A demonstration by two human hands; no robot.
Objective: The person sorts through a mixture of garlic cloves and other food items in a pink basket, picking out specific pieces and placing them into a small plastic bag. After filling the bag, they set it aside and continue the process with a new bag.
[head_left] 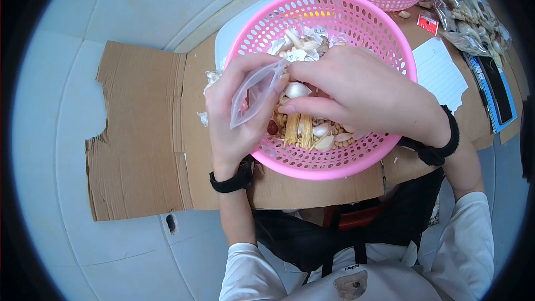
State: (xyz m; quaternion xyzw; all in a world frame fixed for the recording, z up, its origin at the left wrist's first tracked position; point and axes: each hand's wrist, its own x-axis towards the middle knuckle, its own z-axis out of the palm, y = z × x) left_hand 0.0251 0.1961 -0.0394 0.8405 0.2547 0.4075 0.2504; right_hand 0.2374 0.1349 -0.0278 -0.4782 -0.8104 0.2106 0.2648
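Left hand grips a small, clear plastic bag, mouth gaping, above the ingredients. Right hand is at its rim, thumb and forefinger bent around a whitish garlic piece; whether they grip it, I can't tell. Danger here: that soft mouth could fold under a nudge and send a piece tumbling back into the round, pink, perforated plastic basket below. Tilt the bag and it might spill, too! Underneath, torn brown cardboard; farther out, a second pink basket and pale tiles.
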